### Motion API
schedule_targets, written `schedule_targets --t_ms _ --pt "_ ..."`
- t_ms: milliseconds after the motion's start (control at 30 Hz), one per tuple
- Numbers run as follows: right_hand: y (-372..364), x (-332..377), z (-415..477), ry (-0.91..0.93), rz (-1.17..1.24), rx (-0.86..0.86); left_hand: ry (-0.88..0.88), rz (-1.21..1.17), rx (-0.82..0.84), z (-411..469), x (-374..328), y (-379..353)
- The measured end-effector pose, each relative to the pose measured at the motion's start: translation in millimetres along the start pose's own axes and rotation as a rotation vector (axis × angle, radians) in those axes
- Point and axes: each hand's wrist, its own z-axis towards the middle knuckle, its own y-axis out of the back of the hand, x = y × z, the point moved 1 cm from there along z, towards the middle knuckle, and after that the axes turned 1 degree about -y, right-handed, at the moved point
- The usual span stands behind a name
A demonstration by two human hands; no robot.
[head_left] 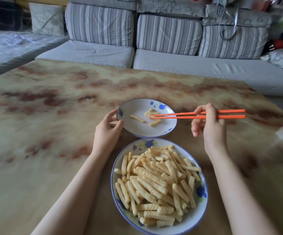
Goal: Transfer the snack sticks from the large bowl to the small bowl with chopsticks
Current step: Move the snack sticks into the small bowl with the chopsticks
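1. Chopsticks [198, 115] end over snack sticks [155, 122] in the small bowl [137, 129]; pinching one or not, unclear.
2. Right hand [208, 122] grips the chopsticks, fingers curled.
3. Left hand [108, 128] pinches that bowl's rim.
4. Large bowl [200, 211], nearest, is heaped full.

No readable text or labels.

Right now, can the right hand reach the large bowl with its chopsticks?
Probably yes: the right hand holds the chopsticks over the small bowl, and nothing lies between them and the large bowl.
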Motion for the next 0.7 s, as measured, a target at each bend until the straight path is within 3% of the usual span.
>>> schedule_targets --t_ms 267,533,700 --pt "7.1 12.8 -4.9 0.028 0.042 -0.011 -0.004 -0.001 0.002 -0.3 -0.2 0.0" --pt "27.7 51.3 -10.9 -0.005 -0.033 0.219 -0.011 -0.010 0.006 -1.1 0.9 1.1" --pt "39.5 64.3 -17.8 0.016 -0.139 0.240 -0.009 -0.008 0.010 -1.8 -0.4 1.3"
